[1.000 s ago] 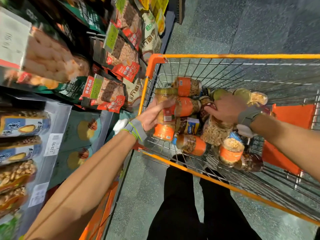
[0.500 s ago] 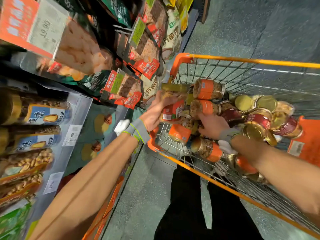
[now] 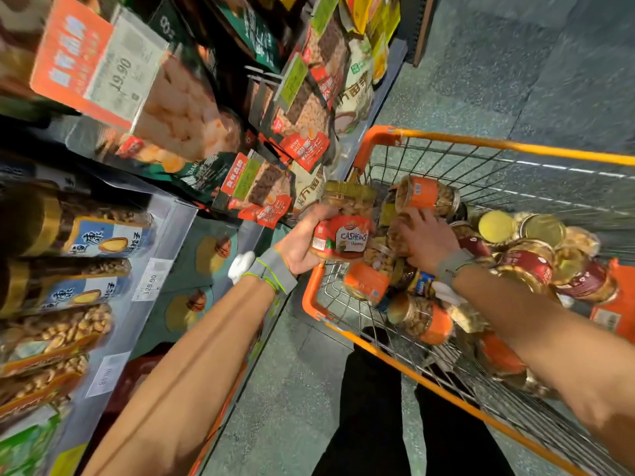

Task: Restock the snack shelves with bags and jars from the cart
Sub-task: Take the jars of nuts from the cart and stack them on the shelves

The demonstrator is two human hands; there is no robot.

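My left hand grips a cashew jar with a gold lid and a red label, held upright over the near-left corner of the orange wire cart. My right hand is down among the pile of jars in the cart, fingers curled over a nut jar that it mostly hides. An orange-labelled jar lies on its side just beyond that hand. The snack shelves stand at the left.
Hanging snack bags and price tags crowd the upper left. Lower shelves hold nut jars and bags. Several gold-lidded jars fill the cart's right side. My dark-trousered legs stand between cart and shelf on the grey floor.
My left hand has lifted the cashew jar up out of the pile to the cart's left corner. My right hand has shifted left and deeper into the jars.
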